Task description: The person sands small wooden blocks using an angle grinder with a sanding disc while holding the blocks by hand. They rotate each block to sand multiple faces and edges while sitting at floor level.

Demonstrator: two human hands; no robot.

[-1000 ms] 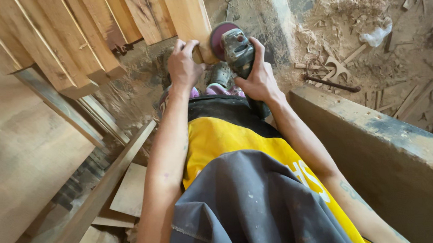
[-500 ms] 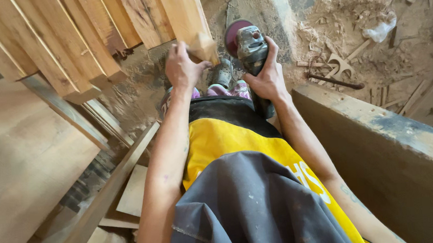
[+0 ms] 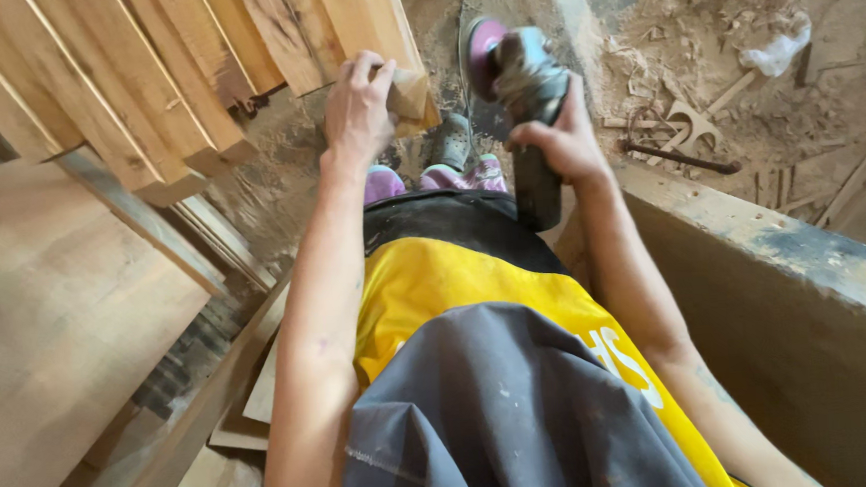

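My left hand (image 3: 356, 106) grips the lower end of a pale wooden plank (image 3: 372, 27) that slopes down from the upper left, fingers wrapped over its corner. My right hand (image 3: 565, 140) holds a grey angle grinder (image 3: 527, 87) by its body, the purple sanding disc (image 3: 482, 50) facing left. The disc sits a little to the right of the plank's end, apart from it. Below my hands are my yellow and grey clothes and my shoes on the dusty floor.
Several more planks (image 3: 113, 83) lean side by side at the upper left above a wide board (image 3: 48, 337). A thick timber beam (image 3: 786, 282) runs along the right. Sawdust, wood scraps (image 3: 691, 122) and a white plastic bag (image 3: 780, 50) lie on the floor.
The grinder has moved right and up, off the plank's end, which its disc touched a second ago. My left hand has shifted higher onto the plank's corner.
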